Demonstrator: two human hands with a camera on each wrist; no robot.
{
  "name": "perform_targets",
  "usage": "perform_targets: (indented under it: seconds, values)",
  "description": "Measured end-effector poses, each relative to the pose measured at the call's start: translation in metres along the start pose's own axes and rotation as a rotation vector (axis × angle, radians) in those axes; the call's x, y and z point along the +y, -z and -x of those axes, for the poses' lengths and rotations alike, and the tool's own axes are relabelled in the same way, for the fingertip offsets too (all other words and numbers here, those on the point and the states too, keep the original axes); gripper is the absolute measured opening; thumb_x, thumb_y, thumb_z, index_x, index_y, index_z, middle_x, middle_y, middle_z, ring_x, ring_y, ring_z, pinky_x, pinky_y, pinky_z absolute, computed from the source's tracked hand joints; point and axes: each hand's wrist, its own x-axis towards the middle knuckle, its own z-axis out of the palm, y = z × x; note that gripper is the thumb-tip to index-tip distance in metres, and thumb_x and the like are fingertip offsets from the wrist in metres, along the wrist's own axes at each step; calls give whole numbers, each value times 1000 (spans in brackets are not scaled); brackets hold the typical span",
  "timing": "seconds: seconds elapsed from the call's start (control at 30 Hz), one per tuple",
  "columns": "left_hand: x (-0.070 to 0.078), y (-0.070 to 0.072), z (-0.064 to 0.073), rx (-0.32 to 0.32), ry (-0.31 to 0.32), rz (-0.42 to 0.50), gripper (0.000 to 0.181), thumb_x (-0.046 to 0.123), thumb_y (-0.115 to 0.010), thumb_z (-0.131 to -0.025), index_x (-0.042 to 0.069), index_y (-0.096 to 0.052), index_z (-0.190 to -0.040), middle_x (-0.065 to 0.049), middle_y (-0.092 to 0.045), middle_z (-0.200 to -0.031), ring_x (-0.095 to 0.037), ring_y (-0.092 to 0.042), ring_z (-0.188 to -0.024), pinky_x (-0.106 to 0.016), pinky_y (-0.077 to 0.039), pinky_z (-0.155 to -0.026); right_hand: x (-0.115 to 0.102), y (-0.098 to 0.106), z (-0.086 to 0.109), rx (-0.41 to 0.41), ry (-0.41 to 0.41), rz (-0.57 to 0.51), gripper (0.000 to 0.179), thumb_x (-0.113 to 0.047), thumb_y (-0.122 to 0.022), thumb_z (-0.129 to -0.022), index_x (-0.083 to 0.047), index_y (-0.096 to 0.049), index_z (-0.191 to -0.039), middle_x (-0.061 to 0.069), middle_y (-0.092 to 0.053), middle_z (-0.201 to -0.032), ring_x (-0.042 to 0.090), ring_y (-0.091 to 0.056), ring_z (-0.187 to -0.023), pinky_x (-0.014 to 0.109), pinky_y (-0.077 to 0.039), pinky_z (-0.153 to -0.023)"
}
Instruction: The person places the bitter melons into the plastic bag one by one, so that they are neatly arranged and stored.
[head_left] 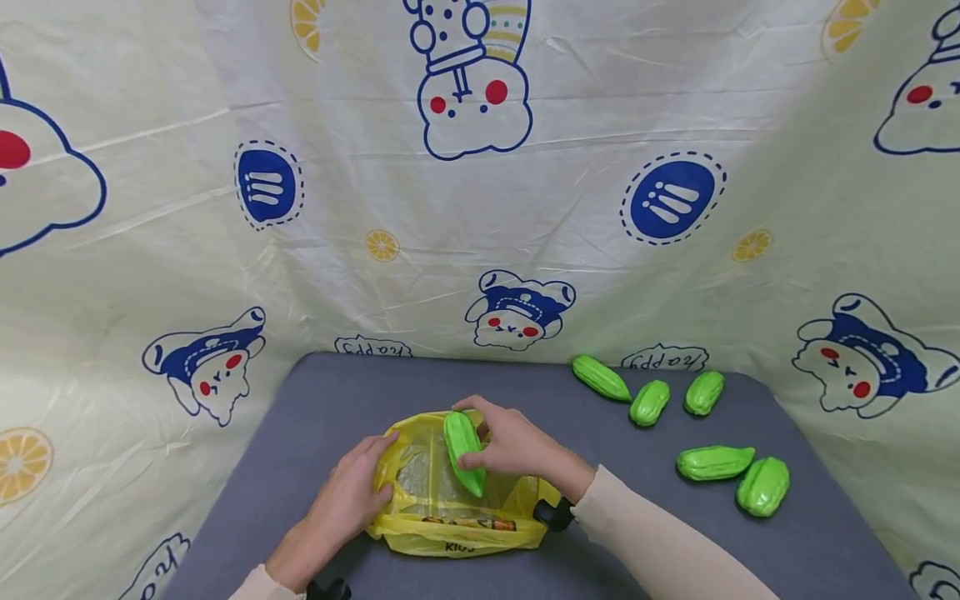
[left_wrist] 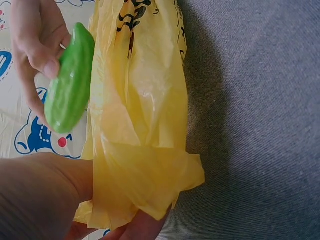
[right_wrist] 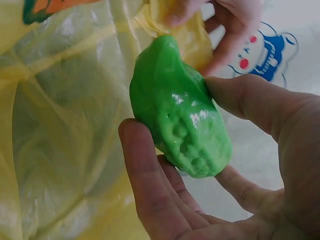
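Left hand pinches thin yellow plastic bag; right hand, glossy green ridged vegetable.
Sagging bag might snag vegetable.

In the left wrist view, the yellow bag is covering part of the left hand; the upper edge is cropping the bag and the right hand.
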Motion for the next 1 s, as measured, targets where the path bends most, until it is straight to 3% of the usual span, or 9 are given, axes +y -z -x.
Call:
perform_targets:
  seconds: [0.1,0.3,0.5,0.53,0.63,0.73,0.77,1.0]
  values:
    - [1,-1,1,2,-5,7,74,-8,-88,-88,1,-68,-159,-19,-74,-150,-43,-74,-141,-60,-64,-112,-11,-9,-3,-46,-24,-28,77,-30,-98,-96,-21,-58,-162,15,-80,-131,25,-78,-110,48,-70,-89]
    - [2,-4,2,36,-47,11,75,-9,-88,-87,0,-68,-159,-18,-75,-147,-41,-75,-138,-58,-64,-114,-17,-28,-15,-130,-60,-110,74,-21,-97,-97,-10,-55,-157,15,-76,-117,26,-80,-88,49,-73,-75]
    - [4,-6,2,36,-58,21,77,-10,-88,-88,0,-66,-161,-19,-74,-150,-41,-75,-139,-57,-64,-114,-24,-45,-25,-97,-111,-92,73,-19,-98,-95,-6,-56,-153,12,-71,-113,25,-77,-78,41,-71,-69]
    - [-10,-16,0,54,-82,10,81,-7,-90,-87,4,-65,-164,-16,-74,-151,-40,-75,-138,-57,-65,-111,-25,-48,-26,-89,-122,-89,73,-19,-99,-95,-6,-56,-153,12,-70,-113,25,-77,-78,41,-71,-68]
    - [-10,-17,0,58,-84,7,82,-7,-90,-88,5,-65,-164,-16,-74,-151,-39,-75,-138,-56,-66,-111,-27,-54,-28,-68,-150,-75,73,-21,-100,-94,-6,-57,-151,12,-70,-112,25,-77,-77,40,-70,-68]
    - [-9,-16,1,69,-94,0,81,-6,-90,-88,4,-65,-165,-16,-74,-150,-39,-76,-138,-55,-66,-111,-27,-58,-29,-45,-170,-60,75,-24,-102,-93,-7,-57,-151,12,-70,-111,24,-78,-75,39,-70,-67]
    - [5,-6,4,52,-70,11,78,-9,-89,-89,0,-66,-162,-19,-74,-150,-41,-75,-139,-56,-65,-113,-28,-60,-29,-38,-171,-52,76,-26,-102,-93,-7,-58,-151,11,-70,-111,23,-77,-75,38,-69,-67]
    - [4,-5,4,42,-55,13,76,-6,-89,-89,-1,-66,-161,-19,-75,-148,-41,-77,-136,-57,-66,-110,-31,-63,-28,-40,-167,-3,75,-37,-100,-95,-7,-59,-150,7,-70,-106,18,-73,-75,32,-65,-67]
